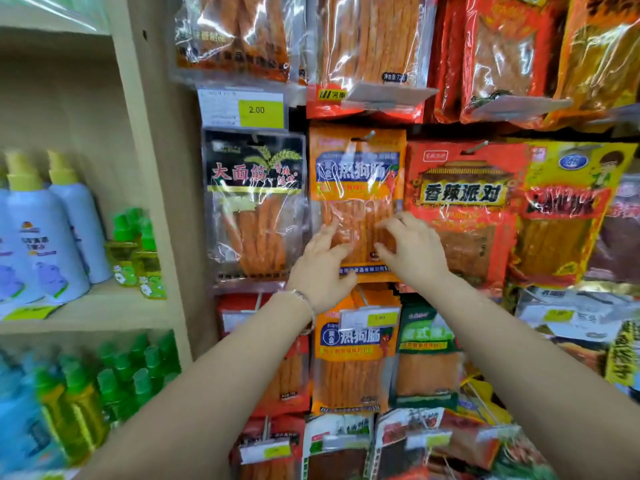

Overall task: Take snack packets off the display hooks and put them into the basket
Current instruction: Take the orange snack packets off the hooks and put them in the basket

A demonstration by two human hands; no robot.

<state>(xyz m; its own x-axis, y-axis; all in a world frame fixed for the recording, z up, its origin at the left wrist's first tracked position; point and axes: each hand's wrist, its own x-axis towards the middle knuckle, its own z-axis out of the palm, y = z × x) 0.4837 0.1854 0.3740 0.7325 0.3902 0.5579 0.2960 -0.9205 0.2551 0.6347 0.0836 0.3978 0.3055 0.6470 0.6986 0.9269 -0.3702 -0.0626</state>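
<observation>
The orange, clear-windowed plastic packet of snack sticks point(356, 181) hangs on a metal hook point(367, 136) at frame centre. The left grip point(322, 265) lies flat-fingered on its lower front; the right grip point(412, 251) curls at its lower right, pinching or not I cannot tell. Probably light, crinkly and slippery: pinch the bottom corners

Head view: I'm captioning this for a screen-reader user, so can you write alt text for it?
A person's left hand and right hand touch the lower half of an orange snack packet hanging on a display hook, between a black packet and a red packet. Bottles stand on a wooden shelf at the left.
</observation>
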